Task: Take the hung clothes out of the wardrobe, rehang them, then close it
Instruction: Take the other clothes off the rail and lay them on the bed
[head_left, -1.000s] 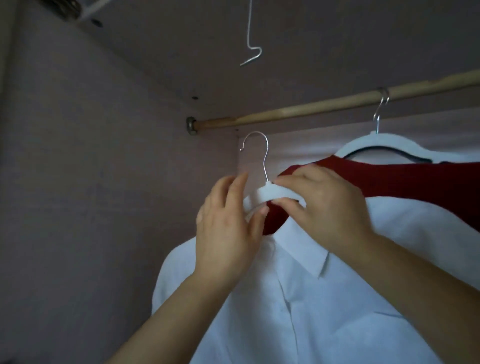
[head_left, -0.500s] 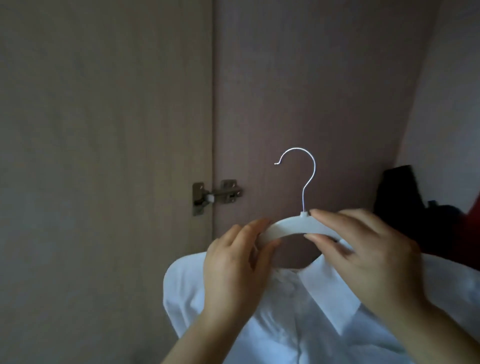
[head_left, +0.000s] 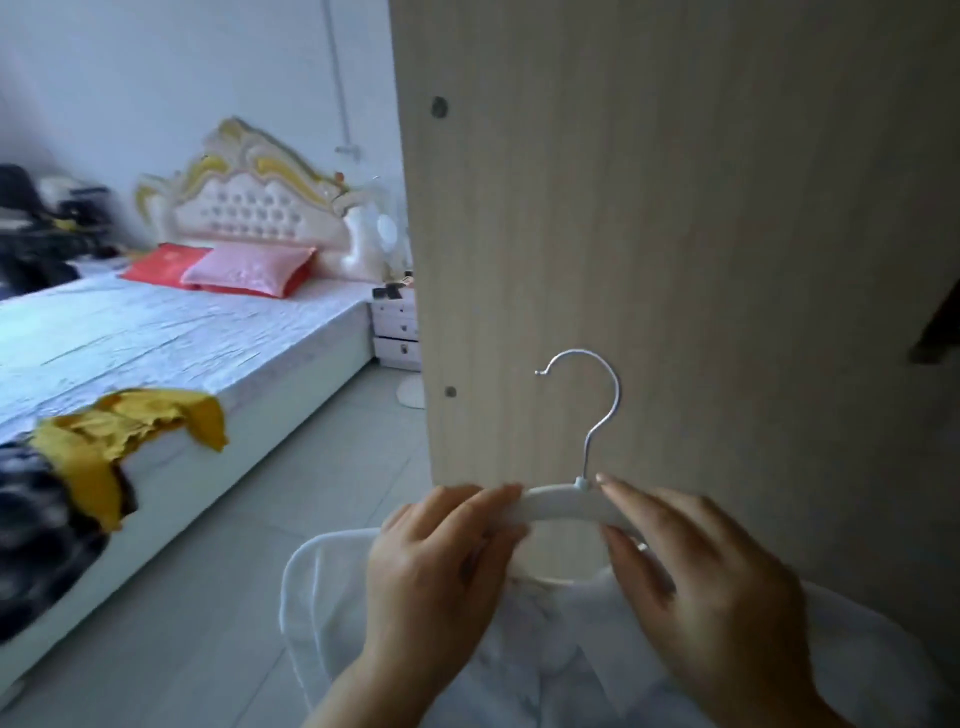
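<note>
A white shirt hangs on a white hanger with a silver hook, held low in the middle of the view. My left hand grips the hanger's left shoulder. My right hand pinches its right shoulder beside the hook. Both sit in front of the open wardrobe door, a tall pale wood panel. The wardrobe's inside is only a dark sliver at the far right edge.
A bed with a pale sheet, red and pink pillows and an ornate headboard fills the left. A yellow garment and a dark one lie on its near corner. A white nightstand stands by the door. Grey tiled floor lies between.
The view has swung left, from the wardrobe's inside to the open door and the bedroom. The shirt on its hanger has come out of the wardrobe, still held in both hands.
</note>
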